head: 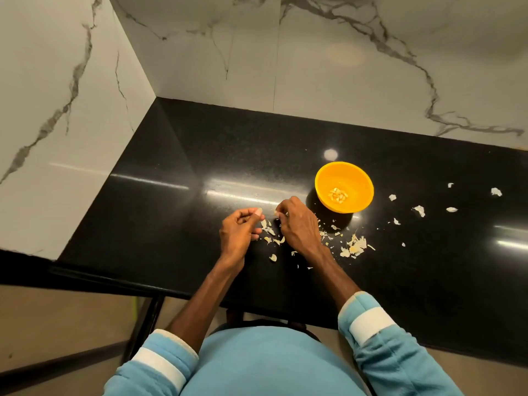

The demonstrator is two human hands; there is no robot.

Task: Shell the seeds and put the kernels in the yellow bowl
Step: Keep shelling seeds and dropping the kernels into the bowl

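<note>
While both forearms reached out over a glossy black counter (185, 172), the person's left hand (240, 232) was curled in on itself, thumb and fingertips pinching a pale seed (259, 211) at the hand's 1 o'clock. The right hand (298, 227), just beside it at 3 o'clock, was turned knuckles-up with its fingers bent under; it appeared to nip a small pale fragment (276, 213) at its fingertips, though the piece was too small to make out for certain. Neither hand touched the other. The yellow bowl (327, 178) stood upright on the counter near the right hand, at about 2 o'clock from it, with a small heap of kernels (338, 195) lying at its bottom. Bits of husk (270, 232) lay on the counter between and just below the two hands, and a larger pile of shells (354, 247) sat at the right hand's 4 o'clock. More scraps (419, 210) were strewn well apart at the bowl's 3 o'clock. Light-blue sleeves (394, 355) with white bands were pushed up the forearms. A white marble-veined wall (314, 67) closed off the counter at 12 o'clock and 9 o'clock.
</note>
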